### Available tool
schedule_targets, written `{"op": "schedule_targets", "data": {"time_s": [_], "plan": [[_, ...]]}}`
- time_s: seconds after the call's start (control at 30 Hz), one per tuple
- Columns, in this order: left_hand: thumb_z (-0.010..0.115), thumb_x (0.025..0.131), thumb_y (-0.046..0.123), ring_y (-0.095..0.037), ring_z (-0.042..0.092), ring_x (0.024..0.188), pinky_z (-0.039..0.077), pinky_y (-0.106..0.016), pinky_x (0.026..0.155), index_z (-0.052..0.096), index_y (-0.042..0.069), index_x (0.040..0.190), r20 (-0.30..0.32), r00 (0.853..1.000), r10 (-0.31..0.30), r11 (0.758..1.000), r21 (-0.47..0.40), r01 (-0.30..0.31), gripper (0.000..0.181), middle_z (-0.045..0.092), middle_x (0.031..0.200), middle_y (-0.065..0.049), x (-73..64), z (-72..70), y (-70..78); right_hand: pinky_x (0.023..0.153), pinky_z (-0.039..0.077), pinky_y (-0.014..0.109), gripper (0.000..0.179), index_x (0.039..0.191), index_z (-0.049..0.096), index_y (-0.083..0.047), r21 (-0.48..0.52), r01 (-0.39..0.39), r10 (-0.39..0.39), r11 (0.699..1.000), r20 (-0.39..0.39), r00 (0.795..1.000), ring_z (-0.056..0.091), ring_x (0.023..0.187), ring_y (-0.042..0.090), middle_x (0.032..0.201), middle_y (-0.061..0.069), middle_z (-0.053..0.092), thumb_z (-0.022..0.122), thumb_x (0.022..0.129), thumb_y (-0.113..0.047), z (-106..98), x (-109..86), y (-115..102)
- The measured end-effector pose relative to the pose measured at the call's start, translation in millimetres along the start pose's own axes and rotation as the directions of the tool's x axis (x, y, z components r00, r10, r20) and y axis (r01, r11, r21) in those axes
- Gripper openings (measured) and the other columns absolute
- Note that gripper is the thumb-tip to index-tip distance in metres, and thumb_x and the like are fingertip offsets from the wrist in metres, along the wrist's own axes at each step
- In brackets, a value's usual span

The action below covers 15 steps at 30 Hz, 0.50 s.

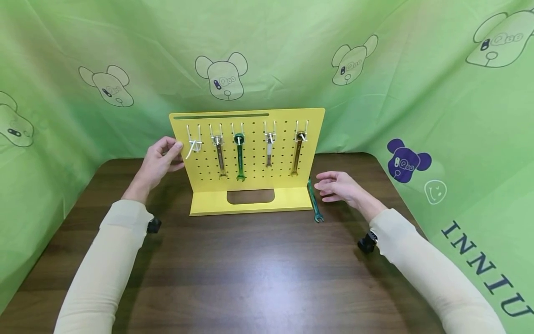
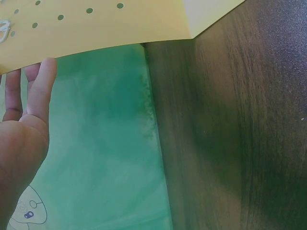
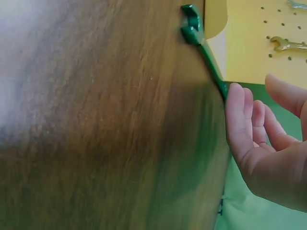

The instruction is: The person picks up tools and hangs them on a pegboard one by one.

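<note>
A yellow pegboard stand (image 1: 246,202) stands upright on the table. My left hand (image 1: 160,160) holds its left edge, thumb at the front side and fingers running behind; the board hides the fingertips in the left wrist view. To the right of the stand, a green open-ended wrench (image 1: 315,204) lies beside its base. Over the far end of that wrench is my right hand (image 1: 340,188), fingers loosely bent with nothing between them. In the right wrist view its fingertips (image 3: 235,91) appear close to the wrench (image 3: 208,57); contact cannot be made out.
White hooks on the board carry a brown wrench (image 1: 220,160), a green wrench (image 1: 239,157), a silver wrench (image 1: 269,150) and a bronze-coloured wrench (image 1: 297,155). A white hook (image 1: 194,144) at far left has a white tie on it. Green cloth (image 1: 275,60) hangs behind the table (image 1: 250,269).
</note>
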State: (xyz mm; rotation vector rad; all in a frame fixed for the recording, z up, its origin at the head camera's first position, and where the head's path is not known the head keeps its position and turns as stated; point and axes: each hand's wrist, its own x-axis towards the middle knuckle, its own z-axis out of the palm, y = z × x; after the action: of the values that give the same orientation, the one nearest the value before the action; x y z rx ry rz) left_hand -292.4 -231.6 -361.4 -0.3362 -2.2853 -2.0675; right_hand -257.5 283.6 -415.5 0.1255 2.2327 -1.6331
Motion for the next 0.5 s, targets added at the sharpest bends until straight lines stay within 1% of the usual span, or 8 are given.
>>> {"op": "schedule_targets", "data": {"time_s": [0.07, 0.2, 0.27, 0.4, 0.5], "plan": [[0.061, 0.102, 0.028, -0.020, 0.058, 0.093, 0.064, -0.030, 0.079, 0.059, 0.006, 0.108, 0.001, 1.000, -0.004, 1.000, 0.000, 0.004, 0.022, 0.053, 0.101, -0.008, 0.2, -0.1, -0.5, 0.086, 0.063, 0.040, 0.063, 0.150, 0.037, 0.004, -0.013, -0.007, 0.007, 1.000, 0.012, 1.000, 0.064, 0.093, 0.022, 0.123, 0.014, 0.056, 0.069, 0.098, -0.014, 0.9, 2.7, 2.0], [0.062, 0.102, 0.029, -0.019, 0.059, 0.092, 0.064, -0.031, 0.080, 0.059, 0.006, 0.109, 0.003, 1.000, -0.008, 1.000, 0.001, 0.008, 0.024, 0.053, 0.102, -0.007, 1.0, 0.1, -1.3, 0.086, 0.063, 0.040, 0.066, 0.151, 0.036, 0.003, -0.042, -0.034, 0.035, 0.999, 0.039, 0.999, 0.064, 0.096, 0.023, 0.131, 0.020, 0.049, 0.071, 0.098, -0.014, 2.2, 8.2, 6.5], [0.062, 0.102, 0.029, -0.017, 0.059, 0.091, 0.064, -0.031, 0.080, 0.060, 0.007, 0.109, 0.002, 1.000, -0.006, 1.000, 0.003, 0.006, 0.024, 0.053, 0.101, -0.007, 1.5, 0.2, -1.6, 0.084, 0.063, 0.040, 0.068, 0.151, 0.035, 0.003, -0.060, -0.047, 0.050, 0.997, 0.047, 0.998, 0.063, 0.095, 0.023, 0.133, 0.021, 0.046, 0.072, 0.097, -0.016, 2.1, 10.8, 8.4], [0.062, 0.101, 0.030, -0.016, 0.059, 0.090, 0.064, -0.032, 0.080, 0.060, 0.007, 0.108, -0.005, 1.000, -0.003, 1.000, 0.001, 0.003, 0.024, 0.053, 0.100, -0.006, 1.6, 0.4, -1.6, 0.078, 0.064, 0.036, 0.072, 0.152, 0.035, 0.002, -0.082, -0.074, 0.076, 0.994, 0.026, 0.997, 0.062, 0.087, 0.021, 0.130, 0.020, 0.046, 0.074, 0.095, -0.018, 1.1, 15.9, 10.1], [0.062, 0.101, 0.031, -0.017, 0.059, 0.090, 0.064, -0.032, 0.080, 0.060, 0.007, 0.107, -0.010, 1.000, -0.006, 1.000, 0.000, 0.006, 0.024, 0.054, 0.100, -0.006, 1.0, 0.8, -1.7, 0.074, 0.065, 0.034, 0.071, 0.151, 0.036, 0.000, -0.082, -0.096, 0.097, 0.992, 0.009, 0.995, 0.063, 0.082, 0.019, 0.126, 0.017, 0.047, 0.076, 0.094, -0.018, 1.3, 18.4, 9.8]]}}
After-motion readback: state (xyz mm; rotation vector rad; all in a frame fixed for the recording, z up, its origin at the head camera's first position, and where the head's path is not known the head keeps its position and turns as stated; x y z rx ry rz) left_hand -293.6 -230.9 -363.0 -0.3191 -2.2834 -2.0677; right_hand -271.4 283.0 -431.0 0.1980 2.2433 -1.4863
